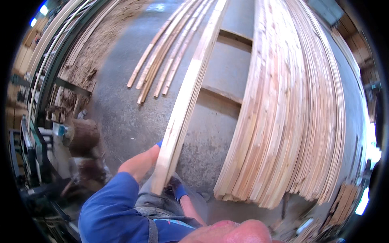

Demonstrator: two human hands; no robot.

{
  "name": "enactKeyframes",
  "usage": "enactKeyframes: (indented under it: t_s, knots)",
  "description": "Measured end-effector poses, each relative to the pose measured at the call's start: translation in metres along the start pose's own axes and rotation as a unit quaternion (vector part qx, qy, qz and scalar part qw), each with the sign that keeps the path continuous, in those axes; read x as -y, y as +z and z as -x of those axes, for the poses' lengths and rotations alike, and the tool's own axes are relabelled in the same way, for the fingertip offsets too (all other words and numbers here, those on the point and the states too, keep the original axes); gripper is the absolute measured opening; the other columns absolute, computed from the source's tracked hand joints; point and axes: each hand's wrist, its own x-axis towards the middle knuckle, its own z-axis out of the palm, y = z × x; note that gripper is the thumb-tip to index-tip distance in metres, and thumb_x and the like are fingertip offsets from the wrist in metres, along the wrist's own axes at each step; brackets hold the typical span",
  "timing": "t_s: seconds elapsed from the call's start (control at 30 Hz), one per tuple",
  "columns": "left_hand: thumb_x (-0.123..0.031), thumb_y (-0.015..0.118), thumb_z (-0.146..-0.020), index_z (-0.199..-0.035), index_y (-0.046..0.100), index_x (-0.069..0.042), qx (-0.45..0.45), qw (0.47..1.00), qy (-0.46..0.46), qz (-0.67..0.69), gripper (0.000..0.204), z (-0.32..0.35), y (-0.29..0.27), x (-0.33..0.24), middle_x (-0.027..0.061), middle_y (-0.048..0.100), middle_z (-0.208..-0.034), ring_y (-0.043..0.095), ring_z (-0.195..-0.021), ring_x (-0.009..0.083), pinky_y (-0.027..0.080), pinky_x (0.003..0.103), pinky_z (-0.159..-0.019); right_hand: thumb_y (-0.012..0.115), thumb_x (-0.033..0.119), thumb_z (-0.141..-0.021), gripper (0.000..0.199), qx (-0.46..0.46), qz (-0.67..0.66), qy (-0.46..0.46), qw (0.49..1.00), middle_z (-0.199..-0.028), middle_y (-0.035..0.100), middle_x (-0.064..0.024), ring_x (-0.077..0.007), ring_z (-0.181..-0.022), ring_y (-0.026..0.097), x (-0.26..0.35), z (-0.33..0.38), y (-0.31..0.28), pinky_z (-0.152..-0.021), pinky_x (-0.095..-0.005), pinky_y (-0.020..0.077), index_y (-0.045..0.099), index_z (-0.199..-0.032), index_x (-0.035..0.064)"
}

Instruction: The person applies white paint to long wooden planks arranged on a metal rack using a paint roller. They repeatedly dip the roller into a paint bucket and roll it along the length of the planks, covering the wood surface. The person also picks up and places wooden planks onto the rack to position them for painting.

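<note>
A long stack of pale wooden boards (180, 111) runs from in front of my body toward the far top edge, its near end raised over my grey trousers. My left hand (160, 143), in a blue glove, holds the stack from its left side; only a sliver of the glove shows, the fingers hidden behind the wood. Close to the near end, my right hand (178, 189), in a blue and dark glove, grips the stack from the right and below. Its fingers are mostly covered by the boards.
Right of the stack, a wide layer of boards (267, 121) lies on crosswise beams (222, 95). Several narrow strips (162, 56) rest on the concrete floor at the far left. A green metal frame (42, 97), a log (83, 135) and sawdust (105, 36) are along the left.
</note>
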Motion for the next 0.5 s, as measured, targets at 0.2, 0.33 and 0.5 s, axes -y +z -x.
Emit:
enactKeyframes:
  t_s: [0.2,0.33,0.5]
  knots:
    - [-0.057,0.039,-0.098,-0.126,0.061,-0.010,-0.096,0.992,0.066,-0.055,0.059,0.120,-0.121,-0.060,0.0108,0.067,-0.118,0.063,-0.104,0.0243,0.049,0.036,-0.093,0.058,0.027,-0.095,0.036,0.065,0.097,0.002,0.993,-0.100,0.068,-0.0091,-0.0223,-0.079,0.067,0.139,0.002,0.049,-0.072,-0.0350,0.0548,0.057,-0.124,0.0059]
    - [-0.059,0.040,-0.098,-0.126,0.061,-0.009,-0.182,0.975,0.081,-0.102,0.061,0.205,-0.151,-0.047,0.0116,0.066,-0.120,0.063,-0.106,0.0249,0.048,0.037,-0.095,0.056,0.027,-0.094,0.039,0.019,0.168,0.013,0.985,-0.110,0.068,-0.0142,-0.0278,-0.084,0.068,0.245,-0.002,0.041,-0.073,-0.0415,0.0591,0.055,-0.128,0.0076]
    - [-0.061,0.040,-0.097,-0.126,0.062,-0.009,-0.256,0.955,0.065,-0.135,0.064,0.279,-0.145,0.016,0.0126,0.066,-0.121,0.062,-0.109,0.0256,0.046,0.037,-0.097,0.050,0.051,-0.096,0.061,0.035,0.128,0.039,0.990,-0.121,0.063,-0.0184,-0.0339,-0.094,0.067,0.362,-0.055,0.053,-0.080,-0.0481,0.0561,0.043,-0.141,0.0114]
